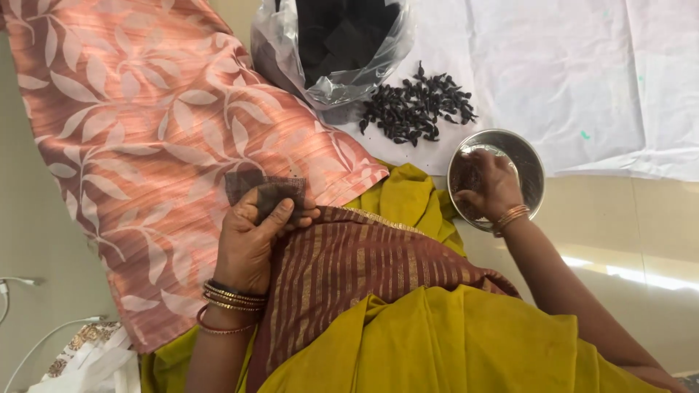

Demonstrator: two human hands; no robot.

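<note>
The right hand (489,183) covers much of the steel bowl's (530,156) inside, hiding its contents. The plastic bag (291,58) of dark squares is cut off by the top edge. The fingertips in the bowl are hidden.

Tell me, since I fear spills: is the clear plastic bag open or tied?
Open: the clear plastic bag gapes at its mouth, showing black pieces inside.

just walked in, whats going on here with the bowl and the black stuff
A person sits on the floor. The left hand holds a small dark mesh square over the lap. The right hand reaches into a steel bowl. A pile of small black pieces lies on a white sheet, beside a plastic bag of dark squares.
</note>
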